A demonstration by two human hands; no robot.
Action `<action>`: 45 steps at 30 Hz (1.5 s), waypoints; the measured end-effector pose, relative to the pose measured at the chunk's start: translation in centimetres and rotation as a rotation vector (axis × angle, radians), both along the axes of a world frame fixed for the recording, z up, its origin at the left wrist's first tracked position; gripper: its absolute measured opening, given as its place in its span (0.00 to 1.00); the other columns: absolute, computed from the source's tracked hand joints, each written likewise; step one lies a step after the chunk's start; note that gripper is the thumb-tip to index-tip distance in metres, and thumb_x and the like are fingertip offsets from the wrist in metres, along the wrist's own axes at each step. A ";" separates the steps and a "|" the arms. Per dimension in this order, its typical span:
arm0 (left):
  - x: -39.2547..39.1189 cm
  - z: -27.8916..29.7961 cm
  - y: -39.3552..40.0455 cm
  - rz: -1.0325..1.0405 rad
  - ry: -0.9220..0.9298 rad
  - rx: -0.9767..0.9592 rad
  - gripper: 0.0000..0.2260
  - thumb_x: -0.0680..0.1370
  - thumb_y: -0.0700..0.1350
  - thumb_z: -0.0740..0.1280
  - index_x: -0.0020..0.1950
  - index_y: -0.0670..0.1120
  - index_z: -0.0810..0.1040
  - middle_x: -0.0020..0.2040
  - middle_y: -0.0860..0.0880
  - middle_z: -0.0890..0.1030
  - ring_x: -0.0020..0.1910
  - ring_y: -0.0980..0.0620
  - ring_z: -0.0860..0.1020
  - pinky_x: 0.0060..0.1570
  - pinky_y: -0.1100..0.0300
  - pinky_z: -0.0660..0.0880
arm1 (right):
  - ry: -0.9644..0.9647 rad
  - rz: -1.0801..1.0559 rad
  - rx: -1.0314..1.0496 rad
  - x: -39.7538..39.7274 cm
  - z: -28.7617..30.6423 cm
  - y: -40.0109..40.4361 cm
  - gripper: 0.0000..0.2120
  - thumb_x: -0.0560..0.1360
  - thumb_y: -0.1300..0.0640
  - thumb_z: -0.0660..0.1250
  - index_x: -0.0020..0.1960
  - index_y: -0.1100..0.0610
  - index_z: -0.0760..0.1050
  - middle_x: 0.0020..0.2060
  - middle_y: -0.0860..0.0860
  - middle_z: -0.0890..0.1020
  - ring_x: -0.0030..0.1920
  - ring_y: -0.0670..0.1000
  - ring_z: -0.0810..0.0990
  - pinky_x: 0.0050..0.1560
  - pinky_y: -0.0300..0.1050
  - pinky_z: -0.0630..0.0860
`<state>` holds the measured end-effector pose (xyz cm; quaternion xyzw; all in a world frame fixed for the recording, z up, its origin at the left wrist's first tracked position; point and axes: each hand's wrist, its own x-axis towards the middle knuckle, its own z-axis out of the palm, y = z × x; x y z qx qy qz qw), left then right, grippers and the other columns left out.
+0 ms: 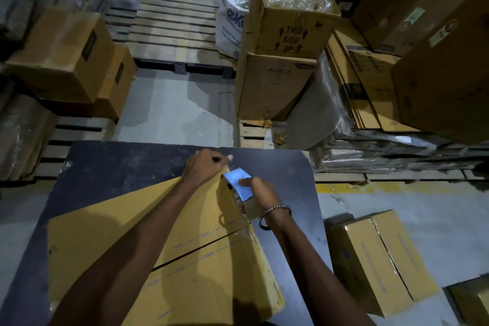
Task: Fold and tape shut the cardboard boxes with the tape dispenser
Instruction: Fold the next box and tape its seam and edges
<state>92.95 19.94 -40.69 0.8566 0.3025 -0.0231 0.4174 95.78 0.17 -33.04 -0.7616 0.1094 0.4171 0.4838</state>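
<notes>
The cardboard box [148, 241] lies on the dark bench [105, 167] before me. My right hand [260, 193] grips the tape dispenser [239, 184] at its far corner, while my left hand's [205, 167] fingers pinch the tape end there.

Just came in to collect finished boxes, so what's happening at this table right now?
A person is taping a cardboard box that lies on the dark table. The right hand grips the tape dispenser at the box's far end, while the left hand presses on that same end beside it. The seam between the flaps looks open along most of its length. A box that looks already taped sits on the floor to the right.
</notes>
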 end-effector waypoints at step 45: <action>-1.6 -1.4 -7.9 -0.421 0.167 0.706 0.34 0.87 0.62 0.40 0.86 0.41 0.50 0.85 0.36 0.48 0.85 0.39 0.43 0.81 0.36 0.45 | -0.341 0.234 -0.489 -12.0 0.6 -13.3 0.28 0.75 0.30 0.66 0.34 0.54 0.73 0.31 0.50 0.78 0.34 0.51 0.78 0.32 0.44 0.67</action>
